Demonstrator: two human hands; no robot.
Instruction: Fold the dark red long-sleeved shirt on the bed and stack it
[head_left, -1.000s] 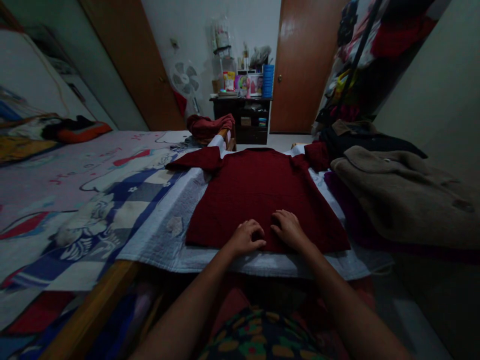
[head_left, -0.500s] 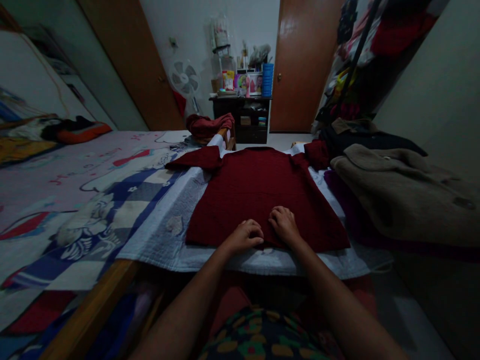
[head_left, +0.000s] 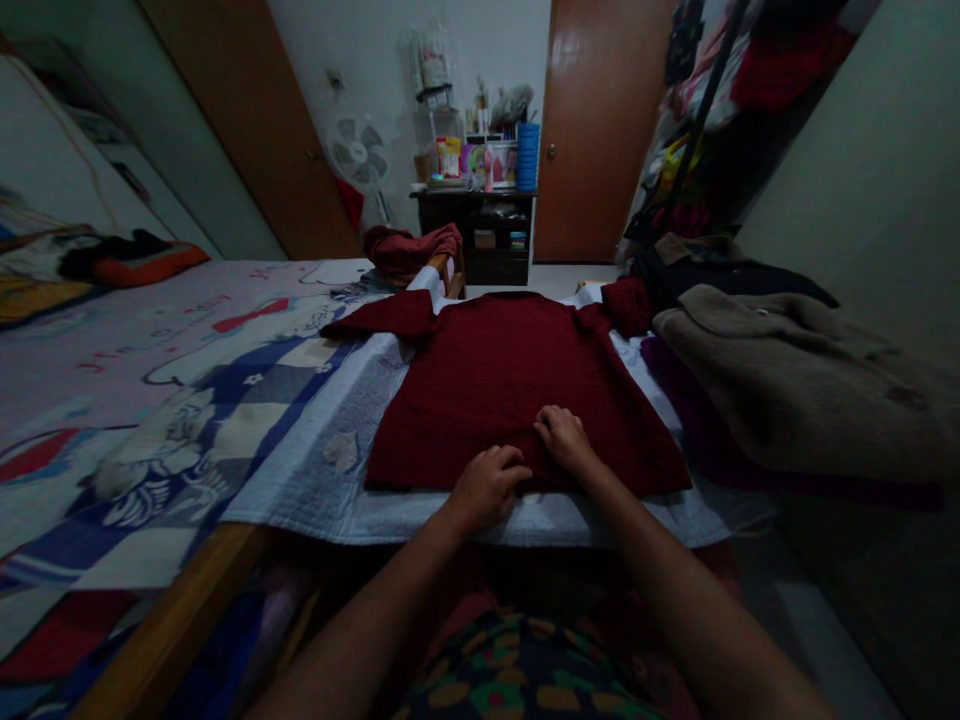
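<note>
A dark red long-sleeved garment (head_left: 517,370) lies spread on a pale blue cloth (head_left: 315,490), its collar at the far end and its hem nearest me. My left hand (head_left: 489,486) rests on the hem near the middle, fingers bent and close together. A little farther up and to the right, my right hand (head_left: 562,438) touches the red fabric, its fingers curled down. Whether either hand pinches the fabric is hard to tell in the dim light. The two sleeves reach out to the sides at the far end.
At left is a bed with a patterned sheet (head_left: 187,350) and a wooden edge (head_left: 180,610). Folded coats (head_left: 795,390) are piled at right. Behind stand a fan (head_left: 360,152), a dark cabinet (head_left: 499,250) and a reddish cloth bundle (head_left: 412,250).
The view has shifted slightly, so the surroundings sit a little farther left. My left hand has moved slightly right over the hem, closer to my right hand.
</note>
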